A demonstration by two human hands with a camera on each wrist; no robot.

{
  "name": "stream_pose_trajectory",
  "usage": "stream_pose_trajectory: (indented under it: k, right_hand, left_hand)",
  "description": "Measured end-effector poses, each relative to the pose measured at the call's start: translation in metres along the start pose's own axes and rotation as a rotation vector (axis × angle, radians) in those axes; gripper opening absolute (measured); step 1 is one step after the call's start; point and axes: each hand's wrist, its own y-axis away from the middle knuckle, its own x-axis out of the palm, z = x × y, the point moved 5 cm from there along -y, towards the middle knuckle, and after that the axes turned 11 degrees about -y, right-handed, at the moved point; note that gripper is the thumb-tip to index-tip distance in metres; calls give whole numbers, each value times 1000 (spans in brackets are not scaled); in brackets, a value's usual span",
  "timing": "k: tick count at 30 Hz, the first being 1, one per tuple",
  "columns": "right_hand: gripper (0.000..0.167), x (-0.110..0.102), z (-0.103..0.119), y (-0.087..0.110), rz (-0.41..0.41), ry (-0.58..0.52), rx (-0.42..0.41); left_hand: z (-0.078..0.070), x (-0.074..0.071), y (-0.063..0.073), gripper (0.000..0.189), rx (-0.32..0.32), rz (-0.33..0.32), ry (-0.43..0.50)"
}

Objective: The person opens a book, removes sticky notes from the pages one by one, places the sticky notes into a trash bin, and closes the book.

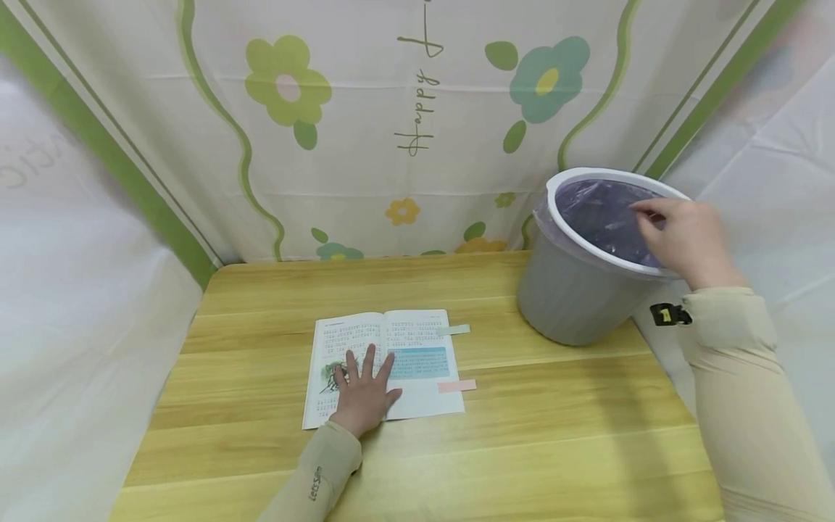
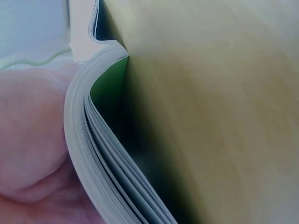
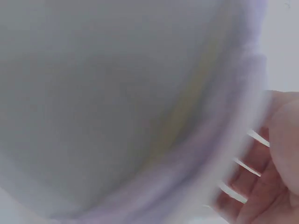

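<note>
An open book (image 1: 417,399) lies on the wooden table, its left page showing an insect picture and its right page a blue text box. My left hand (image 1: 364,397) rests on it with fingers spread, mostly over the left page and centre fold. In the left wrist view the thick page edges of the book (image 2: 107,154) curve beside the palm (image 2: 32,135). My right hand (image 1: 691,235) hangs over the mouth of a grey bin (image 1: 567,290), fingers loosely bent. Past the blurred bin rim, the right wrist view shows its fingers (image 3: 252,163) apart, with nothing seen between them.
A pale green tab (image 1: 459,329) and a pink tab (image 1: 466,385) stick out from the book's right edge. The bin, with a white rim (image 1: 577,239) and purple liner (image 1: 603,217), stands at the table's back right. A flowered curtain (image 1: 365,167) hangs behind the table (image 1: 522,435).
</note>
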Motion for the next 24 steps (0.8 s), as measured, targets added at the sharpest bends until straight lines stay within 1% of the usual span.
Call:
stream_pose_trajectory:
  k: [4, 7, 11, 13, 16, 18, 20, 24]
  right_hand:
    - [23, -11, 26, 6, -123, 0, -99]
    - [22, -17, 47, 14, -206, -17, -193]
    - [21, -19, 70, 24, -290, -26, -303]
    - [20, -17, 78, 30, -313, -47, -323]
    - [19, -12, 87, 38, -325, -99, -338]
    - [19, -7, 93, 44, -313, -130, -346]
    - [20, 0, 99, 49, -293, -138, -371]
    - [20, 16, 109, 58, -226, -125, -422]
  left_hand:
    - [0, 0, -1, 70, 0, -2, 6]
    - [0, -1, -1, 72, -4, 0, 15]
    - [0, 0, -2, 74, -8, 12, 38]
    - [-1, -1, -2, 75, -9, 21, 50]
    - [-2, -2, -2, 76, -11, 28, 60]
    - [-3, -4, -3, 77, -13, 30, 57]
    - [-4, -7, -3, 77, -14, 25, 51]
    - [-7, -10, -3, 78, -16, 20, 24]
